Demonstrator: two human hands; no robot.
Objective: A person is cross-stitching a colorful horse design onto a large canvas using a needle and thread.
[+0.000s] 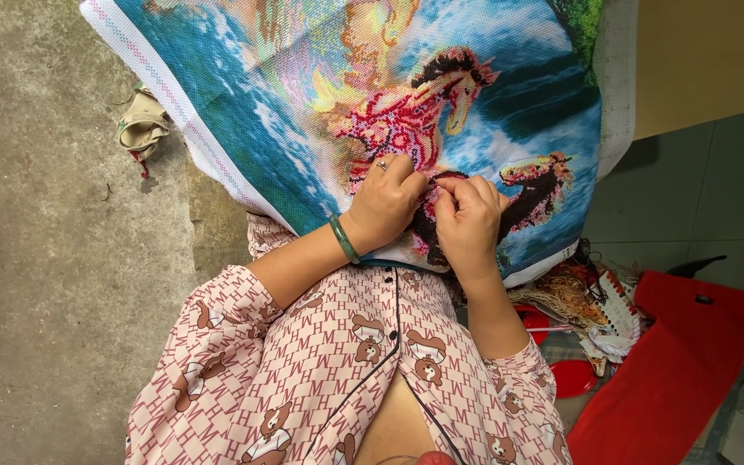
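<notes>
Stitching on a large cross-stitch canvas (303,103) that drapes over the person's lap, printed and part-worked with horses on blue waves. Both hands meet near the canvas's lower edge, at the dark horse body (531,202). Left hand (385,202), ring on one finger and green bangle (344,238) at the wrist, lies on the cloth with fingers curled together, tips pressed to the fabric beside the red-pink stitched horse (402,120). Right hand (468,220) touches it, fingers bunched in a pinch at the same spot; likely on a needle or thread, but too small to see, so cannot tell what is clamped. Step in hand, as a judgement: placing or pulling one stitch in the dark area. Next move calls for keeping the cloth taut under the left fingertips and drawing the thread through cleanly without snagging nearby stitches. Off the canvas's lower right corner: a tangle of thread skeins (574,297), a thread card (622,314), red cloth (673,362). Sandal (141,125) on the concrete floor (45,258) past the left edge.
</notes>
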